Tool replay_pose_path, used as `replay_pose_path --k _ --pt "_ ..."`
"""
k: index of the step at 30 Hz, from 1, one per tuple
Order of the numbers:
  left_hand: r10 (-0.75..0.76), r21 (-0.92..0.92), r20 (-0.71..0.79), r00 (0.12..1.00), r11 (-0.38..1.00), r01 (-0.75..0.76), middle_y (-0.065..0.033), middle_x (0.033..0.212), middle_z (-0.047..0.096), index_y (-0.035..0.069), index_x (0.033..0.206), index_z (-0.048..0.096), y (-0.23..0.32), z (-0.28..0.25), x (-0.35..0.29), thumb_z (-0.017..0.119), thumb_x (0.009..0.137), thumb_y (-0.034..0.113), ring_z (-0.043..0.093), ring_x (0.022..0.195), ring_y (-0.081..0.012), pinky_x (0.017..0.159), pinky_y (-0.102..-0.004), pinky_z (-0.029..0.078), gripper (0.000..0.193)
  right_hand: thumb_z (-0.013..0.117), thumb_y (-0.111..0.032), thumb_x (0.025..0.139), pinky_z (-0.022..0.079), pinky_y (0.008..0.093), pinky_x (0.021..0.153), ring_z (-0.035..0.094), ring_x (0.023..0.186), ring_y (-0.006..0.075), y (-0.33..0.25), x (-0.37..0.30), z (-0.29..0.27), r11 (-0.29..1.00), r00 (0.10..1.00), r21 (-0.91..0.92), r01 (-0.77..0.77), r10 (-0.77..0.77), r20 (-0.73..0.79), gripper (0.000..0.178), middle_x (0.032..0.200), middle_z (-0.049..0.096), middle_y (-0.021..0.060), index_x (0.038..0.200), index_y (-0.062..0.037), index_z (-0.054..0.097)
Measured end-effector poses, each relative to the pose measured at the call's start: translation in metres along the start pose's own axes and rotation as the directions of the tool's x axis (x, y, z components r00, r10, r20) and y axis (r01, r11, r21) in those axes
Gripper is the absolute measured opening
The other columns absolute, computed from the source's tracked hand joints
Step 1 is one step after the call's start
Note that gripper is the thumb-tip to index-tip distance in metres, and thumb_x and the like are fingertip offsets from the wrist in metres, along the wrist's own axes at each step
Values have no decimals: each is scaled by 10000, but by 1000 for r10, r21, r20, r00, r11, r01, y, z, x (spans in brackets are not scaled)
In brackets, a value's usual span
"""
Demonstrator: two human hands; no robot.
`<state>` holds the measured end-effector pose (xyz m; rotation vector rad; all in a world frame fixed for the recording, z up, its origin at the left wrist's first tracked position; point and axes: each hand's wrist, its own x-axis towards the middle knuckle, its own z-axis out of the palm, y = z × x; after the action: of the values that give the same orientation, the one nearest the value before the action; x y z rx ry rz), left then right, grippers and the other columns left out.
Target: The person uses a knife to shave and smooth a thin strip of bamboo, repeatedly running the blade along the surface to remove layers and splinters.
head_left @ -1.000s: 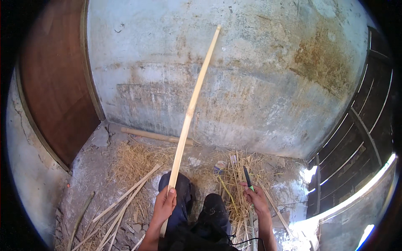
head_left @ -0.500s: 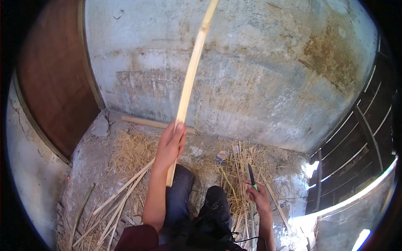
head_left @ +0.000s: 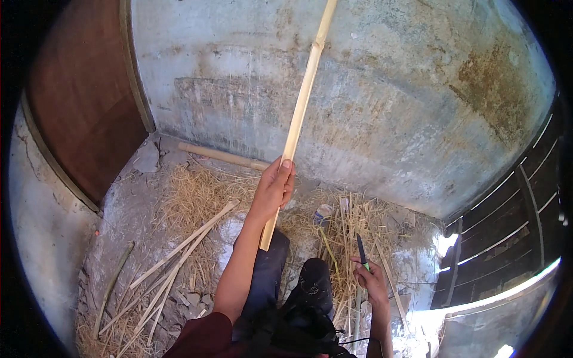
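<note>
Left hand [head_left: 273,188] closed round a pale bamboo strip [head_left: 302,113] near its lower end, thumb along the top. Strip slants up and away, its far end outside the view; lower end over the left knee [head_left: 277,253], contact uncertain. Right hand [head_left: 371,280] gripping a knife [head_left: 363,252] by its green handle, dark blade pointing away, apart from the strip.

Risks, as I judge them: held so low, the long strip could swing or twist if the grip slackens; raw edges could splinter into the palm. Blade is bare, so a careless crossing of hands could cut fingers or leg.

Outward: loose strips [head_left: 173,268] and straw [head_left: 197,190] toward the floor's left edge, more straw [head_left: 346,238] at right, cramping the feet. Pole [head_left: 221,156] along the far edge; wall [head_left: 388,119] behind probably limits forward reach. Sideways room looks wider above the litter.
</note>
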<state>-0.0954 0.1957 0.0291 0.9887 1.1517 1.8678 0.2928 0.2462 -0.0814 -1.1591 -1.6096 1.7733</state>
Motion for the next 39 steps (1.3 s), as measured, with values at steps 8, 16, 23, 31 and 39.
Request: replay_pose_path --k 8,16,23,31,39 --pt "52 81 -69 996 996 -46 -118 983 682 58 1399 457 -2 -11 -35 537 1140 451 709 791 -155 718 -319 567 477 643 -235 1090 262 213 513 375 548 4 -27 12 7 989 1000 -145 28 -26 14 362 752 587 -57 1372 -14 700" --pt "210 529 -157 965 843 -97 -153 1215 736 3 1401 540 -29 -25 -127 627 1102 192 713 1132 -214 979 -362 533 364 590 -98 1085 415 264 662 520 734 84 -76 25 51 853 900 -345 391 -433 -51 368 792 569 -16 1446 -31 574" --pt "183 498 -203 962 865 -60 -145 1041 798 -32 1289 613 -54 -24 -144 622 1079 75 782 993 -252 867 -357 581 236 749 -86 999 517 330 655 643 684 198 -128 25 86 490 750 -631 601 -618 235 344 858 702 92 1308 -59 602" --pt "71 369 -176 982 930 -1 -175 974 763 -20 1253 629 -52 -16 -139 639 1048 25 802 902 -291 783 -370 604 210 834 -125 914 594 392 662 764 790 306 -149 48 137 150 484 -583 798 -735 474 317 956 770 110 1200 -98 703" --pt "187 555 -135 973 828 -82 -231 1091 750 -29 1329 497 -51 -14 -132 580 1062 -7 793 957 -354 789 -396 603 281 830 -109 911 590 386 677 765 800 307 -156 56 150 127 491 -599 790 -715 497 314 989 771 126 1199 -83 709"
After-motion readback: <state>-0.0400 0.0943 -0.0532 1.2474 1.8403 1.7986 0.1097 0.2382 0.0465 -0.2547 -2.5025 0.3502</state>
